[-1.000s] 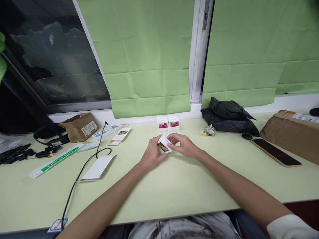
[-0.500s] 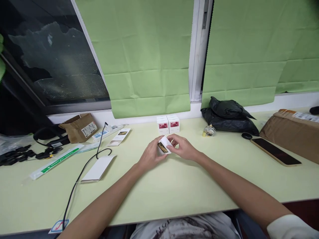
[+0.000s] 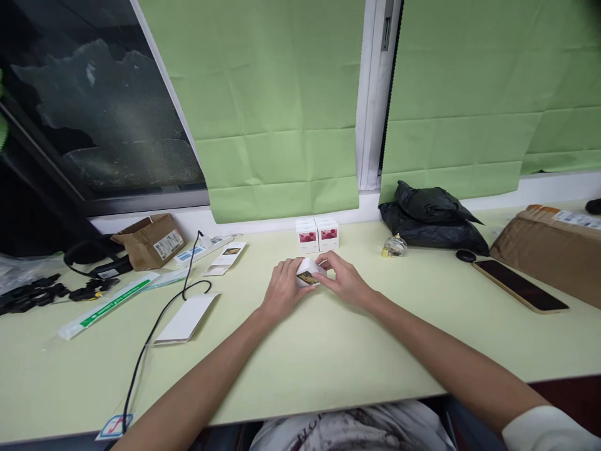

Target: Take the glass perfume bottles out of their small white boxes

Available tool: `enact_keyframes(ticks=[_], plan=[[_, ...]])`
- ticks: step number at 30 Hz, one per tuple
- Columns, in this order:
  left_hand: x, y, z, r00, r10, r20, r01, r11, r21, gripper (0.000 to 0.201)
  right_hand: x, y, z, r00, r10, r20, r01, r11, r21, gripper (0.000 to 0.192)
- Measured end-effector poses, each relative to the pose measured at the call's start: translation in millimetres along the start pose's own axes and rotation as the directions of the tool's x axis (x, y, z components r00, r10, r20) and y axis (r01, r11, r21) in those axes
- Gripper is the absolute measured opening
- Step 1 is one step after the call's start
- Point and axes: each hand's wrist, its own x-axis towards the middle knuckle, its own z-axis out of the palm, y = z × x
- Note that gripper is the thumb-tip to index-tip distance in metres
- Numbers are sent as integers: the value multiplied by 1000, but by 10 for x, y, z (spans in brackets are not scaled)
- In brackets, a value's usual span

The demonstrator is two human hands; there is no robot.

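Both hands (image 3: 282,291) (image 3: 346,282) pinch a white box (image 3: 307,265) — tilted, picture side facing the person (image 3: 350,432), long axis unclear

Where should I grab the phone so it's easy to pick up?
Probably the end nearest you, coming from your side: the phone lies flat, screen up, with the cardboard box close along its right long edge, so the near end looks easier to reach.

The left hand (image 3: 282,289) and the right hand (image 3: 346,280) both hold a small white paper box with a dark yellow picture (image 3: 308,269) over the pale green bench (image 3: 347,363). Behind that box sit small white boxes with pink pictures (image 3: 317,237). A flat white card (image 3: 186,318) lies left; a black phone (image 3: 521,286) lies right.
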Motion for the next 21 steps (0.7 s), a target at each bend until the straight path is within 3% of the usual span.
enact_keyframes(ticks=[11, 21], plan=[[3, 9, -51, 1000, 13, 20, -13, 1000, -1, 69, 30, 61, -21, 999, -30, 22, 26, 990, 142, 21], [-16, -4, -35, 998, 66, 22, -66, 998, 16, 72, -4, 90, 32, 999, 0, 36, -2, 998, 61, 29]])
